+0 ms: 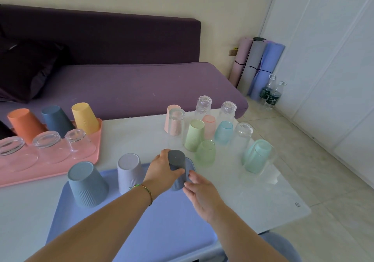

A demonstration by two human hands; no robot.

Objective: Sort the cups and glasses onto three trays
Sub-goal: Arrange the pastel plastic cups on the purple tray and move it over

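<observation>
Outstretched left hand [162, 170] curls round grey cup [176, 157]; right hand [202, 195] spread beside.

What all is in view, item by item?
Pink plastic tray: one, left on table.
Upturned plastic cups on pink: three; orange, navy, yellow.
Upturned clear glasses on pink: three.
Blue plastic tray: one, nearest.
Upturned plastic cups on blue: three; blue-grey, lilac, dark grey.
Loose pastel cups and tinted glasses: six, table's right.
Loose clear glasses: at least four, among those.
Purple sofa: one, behind.
Rolled mats: at least three, corner.
Water bottles: two, floor.
Hands: left hand grips dark grey cup; right hand beside it, fingers relaxed.
</observation>
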